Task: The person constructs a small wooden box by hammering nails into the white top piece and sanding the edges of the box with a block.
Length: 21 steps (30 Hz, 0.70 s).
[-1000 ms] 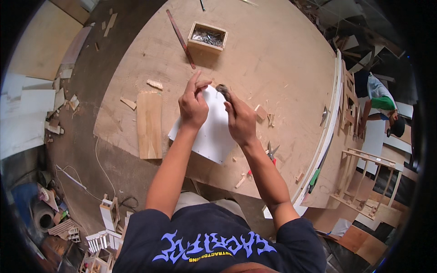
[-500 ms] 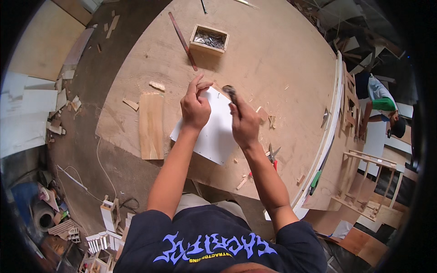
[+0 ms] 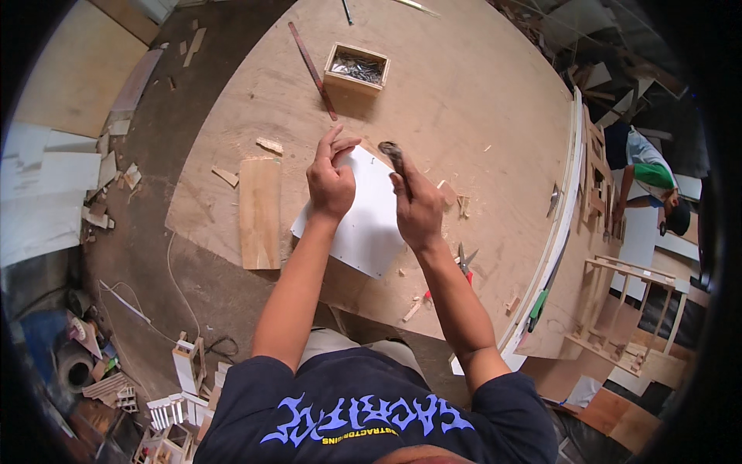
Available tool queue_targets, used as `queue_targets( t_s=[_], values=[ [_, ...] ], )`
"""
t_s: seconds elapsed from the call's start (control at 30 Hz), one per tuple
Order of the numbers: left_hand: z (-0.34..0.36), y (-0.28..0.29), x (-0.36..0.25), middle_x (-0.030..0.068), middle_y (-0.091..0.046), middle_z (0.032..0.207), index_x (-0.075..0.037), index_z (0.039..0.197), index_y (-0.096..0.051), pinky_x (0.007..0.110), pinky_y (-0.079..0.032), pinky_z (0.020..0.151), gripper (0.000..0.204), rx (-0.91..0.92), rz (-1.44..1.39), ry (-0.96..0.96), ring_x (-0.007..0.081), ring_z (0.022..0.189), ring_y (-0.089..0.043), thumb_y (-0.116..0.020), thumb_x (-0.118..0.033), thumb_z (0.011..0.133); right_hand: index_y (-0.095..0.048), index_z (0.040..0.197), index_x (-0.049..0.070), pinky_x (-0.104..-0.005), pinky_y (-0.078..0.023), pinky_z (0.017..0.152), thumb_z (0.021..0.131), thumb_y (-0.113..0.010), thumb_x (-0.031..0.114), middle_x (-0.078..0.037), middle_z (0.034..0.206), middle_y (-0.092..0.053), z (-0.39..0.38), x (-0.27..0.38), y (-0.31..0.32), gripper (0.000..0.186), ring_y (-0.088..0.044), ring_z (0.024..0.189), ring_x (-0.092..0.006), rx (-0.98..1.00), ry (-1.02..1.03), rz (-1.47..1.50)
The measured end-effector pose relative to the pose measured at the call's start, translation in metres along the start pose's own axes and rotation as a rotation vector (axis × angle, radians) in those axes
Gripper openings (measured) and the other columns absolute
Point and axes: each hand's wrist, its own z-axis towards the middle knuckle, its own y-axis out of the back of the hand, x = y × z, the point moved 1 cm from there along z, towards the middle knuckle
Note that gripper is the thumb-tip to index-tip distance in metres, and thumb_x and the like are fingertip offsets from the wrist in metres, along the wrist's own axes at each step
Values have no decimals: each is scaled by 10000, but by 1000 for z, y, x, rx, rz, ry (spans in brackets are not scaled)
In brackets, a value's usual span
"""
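Note:
My right hand (image 3: 420,207) is closed round a hammer (image 3: 392,153); its dark head is over the far right edge of a white board (image 3: 363,232). A small nail (image 3: 372,162) stands near the board's far edge, just left of the hammer head. My left hand (image 3: 332,184) rests at the board's left side, holding nothing that I can see. Its fingers are apart and loosely bent, the index finger reaching past the far corner. My forearms and left hand hide parts of the board.
On the wooden table (image 3: 464,100) lie an open box of nails (image 3: 360,68), a rusty metal strip (image 3: 311,69), a wooden plank (image 3: 260,214), red-handled cutters (image 3: 465,263) and wood scraps. At the far right a person (image 3: 649,166) bends near a wooden frame (image 3: 630,309).
The view has shifted very slightly. Both hands, the hammer and the white board keep nearly the same places.

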Motion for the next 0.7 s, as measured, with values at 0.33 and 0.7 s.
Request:
queue_targets(
  t_s=[0.33,0.7],
  values=[
    [4,-2,4,264,-746,1209,91,1443,-514,405,-564,1107,689,-15,-45,-35,331,1196,-736,-380,143,769,-591,1533,171,-467,-575,759,1032,-680,140,-240,1025,-752,0,-12,-13,509,-749,872,-407,143,-127,-144],
    [-3,2,-1,257,-725,1249,111,1449,-488,402,-515,1150,683,5,-56,63,302,1233,-702,-354,142,780,-637,1458,136,-496,-544,684,1035,-683,184,-275,896,-717,10,12,10,427,-724,775,-440,-28,-18,-47]
  ],
)
